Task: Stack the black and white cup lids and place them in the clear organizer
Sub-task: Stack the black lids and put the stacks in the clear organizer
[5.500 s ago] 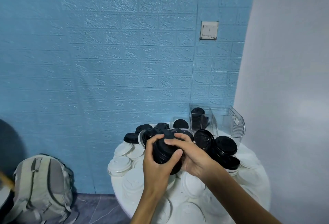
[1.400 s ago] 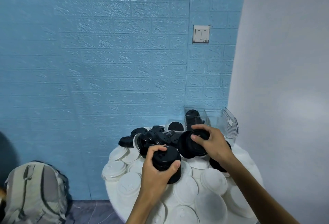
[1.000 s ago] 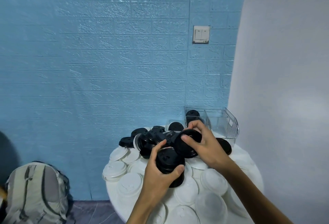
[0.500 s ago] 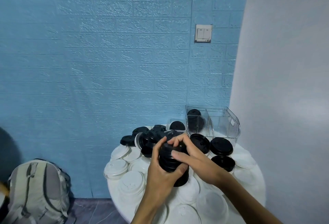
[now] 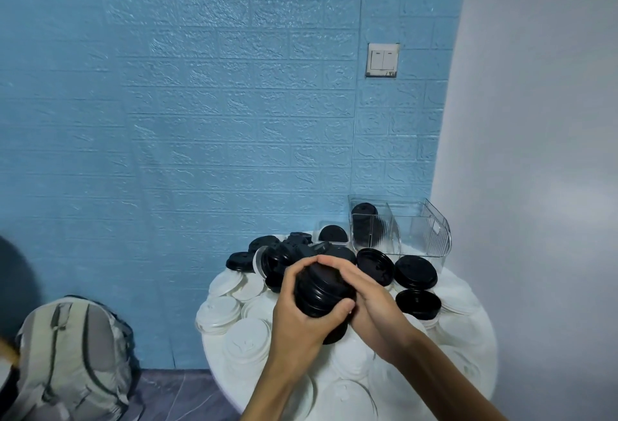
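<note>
— Organizer (image 5: 419,236) first: what's in it?

— Clear plastic, at the far right of the round white bench (image 5: 481,330), close to the blue brick wall (image 5: 200,119). Its left compartment holds a row of black lids (image 5: 364,221) standing on edge. The right compartment looks bare through the walls. Just left of it sits a smaller clear tray (image 5: 322,227) with one black lid (image 5: 332,234) in it.

— And the hands?

— Both are clenched on one stack of black lids (image 5: 322,290), held tilted above the near middle of the bench. The left hand (image 5: 301,317) wraps it from the left and below, thumb across the front. The right hand (image 5: 369,300) presses against its right side, fingers curled over the top.

— Loose lids?

— A jumbled heap of black lids (image 5: 281,255) lies at the far left, behind the hands. Three single black lids (image 5: 415,271) lie between the hands and the organizer, the left one upside down. White lids (image 5: 219,312) cover most of the remaining bench, some in low stacks along the left edge.

— Any writing or labels?

— None legible. The lids show moulded marks too small to read. A small tag-like patch on the organizer's right wall can't be read either.

— Anything else?

— A grey backpack (image 5: 72,363) on the floor at the left, and a light switch (image 5: 382,59) on the wall.
</note>
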The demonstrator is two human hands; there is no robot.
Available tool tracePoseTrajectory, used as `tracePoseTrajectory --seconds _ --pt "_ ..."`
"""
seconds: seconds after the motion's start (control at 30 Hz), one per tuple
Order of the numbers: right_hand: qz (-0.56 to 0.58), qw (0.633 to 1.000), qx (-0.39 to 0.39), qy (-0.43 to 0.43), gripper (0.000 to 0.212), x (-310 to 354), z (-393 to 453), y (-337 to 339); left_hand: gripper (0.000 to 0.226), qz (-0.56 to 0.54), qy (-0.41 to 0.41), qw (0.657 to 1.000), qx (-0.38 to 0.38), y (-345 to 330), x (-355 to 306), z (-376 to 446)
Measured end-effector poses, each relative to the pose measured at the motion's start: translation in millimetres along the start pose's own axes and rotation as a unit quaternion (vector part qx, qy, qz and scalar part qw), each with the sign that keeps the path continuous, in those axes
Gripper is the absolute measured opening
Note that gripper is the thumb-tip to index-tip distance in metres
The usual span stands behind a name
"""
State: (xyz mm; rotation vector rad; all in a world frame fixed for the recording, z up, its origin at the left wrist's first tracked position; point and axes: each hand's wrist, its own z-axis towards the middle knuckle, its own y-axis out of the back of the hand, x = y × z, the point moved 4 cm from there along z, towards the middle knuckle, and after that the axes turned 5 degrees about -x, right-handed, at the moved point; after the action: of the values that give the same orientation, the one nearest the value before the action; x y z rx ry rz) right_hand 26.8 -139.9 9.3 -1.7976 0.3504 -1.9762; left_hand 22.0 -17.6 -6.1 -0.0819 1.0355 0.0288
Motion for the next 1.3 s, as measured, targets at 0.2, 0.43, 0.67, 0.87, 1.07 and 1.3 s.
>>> tracePoseTrajectory --seconds 0.2,0.43,0.67,0.87,1.07,1.3 --pt "-0.020 0.999 -0.027 -0.024 0.043 -2.2 0.1 -1.7 0.071 0.004 -0.010 1.000 -0.011 -2.7 -11.7 -4.2" --pt "-0.007 0.998 -0.020 -0.056 0.046 1.0 -2.0 -1.6 0.060 -0.019 0.017 0.999 -0.025 -1.4 -6.0 -1.8" --pt "-0.039 0.995 -0.060 -0.065 0.047 4.0 -0.9 6.7 0.061 -0.050 0.027 0.998 -0.016 -2.1 0.4 -1.0" --pt "-0.130 0.987 -0.038 -0.082 0.038 10.0 -1.3 18.8 0.062 -0.058 0.029 0.998 -0.006 -5.3 2.3 -2.7" --pt "-0.512 0.812 -0.272 0.068 0.026 67.1 0.1 114.6 0.065 -0.067 0.043 0.996 -0.027 4.3 5.4 2.3" --pt "-0.689 0.679 -0.250 -0.039 0.082 54.1 -0.1 166.1 0.055 -0.065 0.051 0.996 -0.020 -5.5 7.8 1.9"
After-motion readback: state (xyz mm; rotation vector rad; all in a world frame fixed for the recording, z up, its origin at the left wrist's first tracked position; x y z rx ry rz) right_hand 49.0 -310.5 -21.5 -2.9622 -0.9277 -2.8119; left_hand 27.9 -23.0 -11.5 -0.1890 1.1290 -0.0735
